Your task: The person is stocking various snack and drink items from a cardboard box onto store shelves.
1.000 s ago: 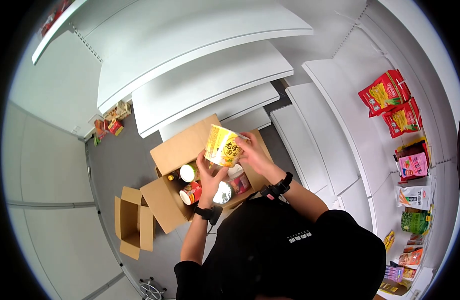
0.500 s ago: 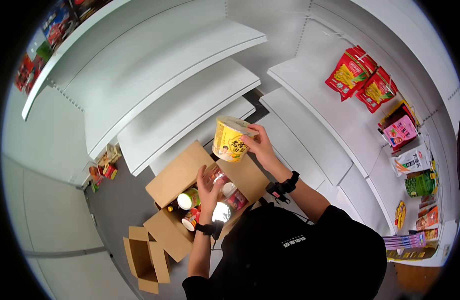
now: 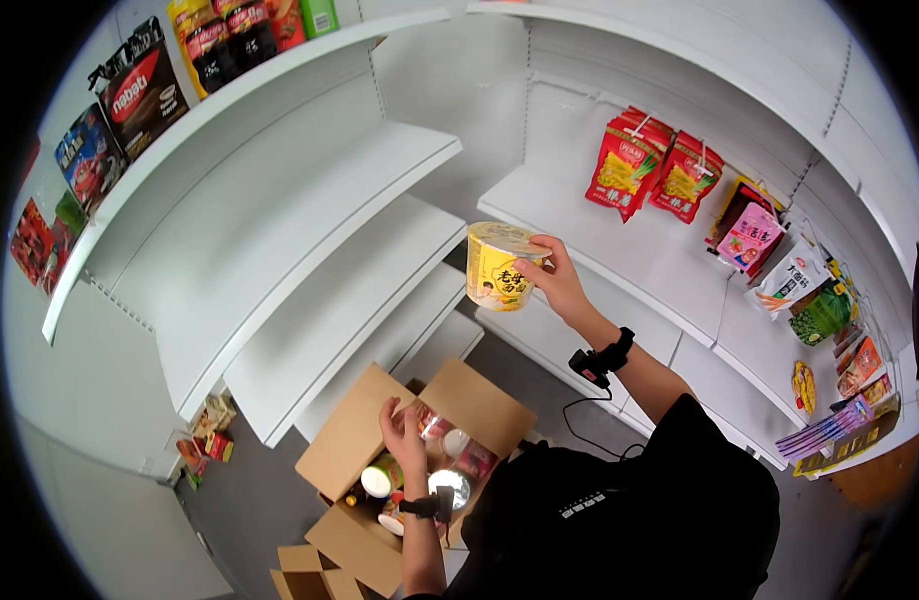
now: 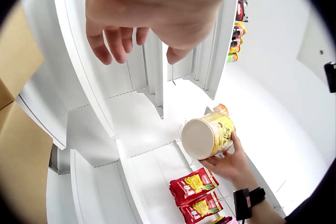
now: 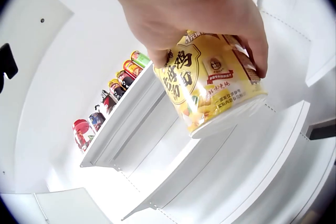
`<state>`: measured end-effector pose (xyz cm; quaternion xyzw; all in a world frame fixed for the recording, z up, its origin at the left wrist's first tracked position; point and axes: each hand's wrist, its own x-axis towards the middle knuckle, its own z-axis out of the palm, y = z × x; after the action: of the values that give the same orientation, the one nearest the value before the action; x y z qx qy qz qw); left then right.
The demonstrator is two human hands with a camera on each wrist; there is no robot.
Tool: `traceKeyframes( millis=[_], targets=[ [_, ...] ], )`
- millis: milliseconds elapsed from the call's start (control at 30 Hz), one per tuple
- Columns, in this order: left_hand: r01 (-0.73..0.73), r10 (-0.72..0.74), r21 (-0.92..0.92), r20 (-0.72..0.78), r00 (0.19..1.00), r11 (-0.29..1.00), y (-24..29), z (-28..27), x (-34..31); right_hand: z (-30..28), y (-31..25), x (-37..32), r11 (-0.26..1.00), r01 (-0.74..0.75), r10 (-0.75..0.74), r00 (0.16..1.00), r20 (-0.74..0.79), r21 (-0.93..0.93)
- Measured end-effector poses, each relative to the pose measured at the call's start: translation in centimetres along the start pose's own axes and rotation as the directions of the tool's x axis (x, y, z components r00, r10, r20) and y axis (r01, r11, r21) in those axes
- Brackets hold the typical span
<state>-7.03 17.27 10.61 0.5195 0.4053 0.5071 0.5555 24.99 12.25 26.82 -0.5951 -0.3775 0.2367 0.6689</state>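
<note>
My right hand [image 3: 560, 278] grips a yellow instant noodle cup [image 3: 495, 275] by its side, thumb and fingers round it, up in front of the shelves. In the right wrist view the cup [image 5: 215, 85] hangs tilted under the palm, its pale base facing down. My left hand [image 3: 405, 440] is over the open cardboard box [image 3: 340, 430], fingers loosely bent around nothing. The left wrist view shows that hand [image 4: 152, 14] with its fingers apart from everything. Inside the box lie a green-labelled cup [image 3: 382, 477], a shiny silver lid [image 3: 450, 488] and red packages [image 3: 472, 460].
White shelves [image 3: 310, 270] rise at left and centre. Red snack bags [image 3: 628, 165] and other packets hang above the right shelf [image 3: 580, 225]. Bottles and bags [image 3: 145, 95] line the upper left shelf. A second cardboard box [image 3: 310, 570] stands on the floor.
The left hand has let go of the noodle cup and stays near the box. The right hand has lifted the cup up and away from the box, and the head view has swung toward the right.
</note>
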Motion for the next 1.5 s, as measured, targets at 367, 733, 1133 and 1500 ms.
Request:
traceKeyframes(
  millis=[367, 733, 1133, 1500],
  targets=[
    [-0.038, 0.039, -0.032, 0.023, 0.999, 0.999, -0.7, -0.5, 1.1, -4.2, -12.0, 8.2, 0.933, 0.304, -0.313, 0.949, -0.021, -0.193],
    [0.024, -0.024, -0.018, 0.003, 1.000, 1.000, -1.7, -1.7, 1.8, -6.7, -22.3, 19.5, 0.840, 0.431, -0.496, 0.856, -0.147, -0.330],
    [0.063, -0.063, -0.012, -0.019, 0.998, 0.998, -2.4, -0.2, 3.7, -8.3, -30.1, 28.8, 0.792, 0.404, -0.559, 0.781, -0.278, -0.458],
    [0.066, -0.069, -0.041, -0.078, 0.995, 0.997, -4.8, 2.9, 6.0, -9.8, -32.4, 35.1, 0.705, 0.320, -0.608, 0.733, -0.306, -0.633]
  ],
)
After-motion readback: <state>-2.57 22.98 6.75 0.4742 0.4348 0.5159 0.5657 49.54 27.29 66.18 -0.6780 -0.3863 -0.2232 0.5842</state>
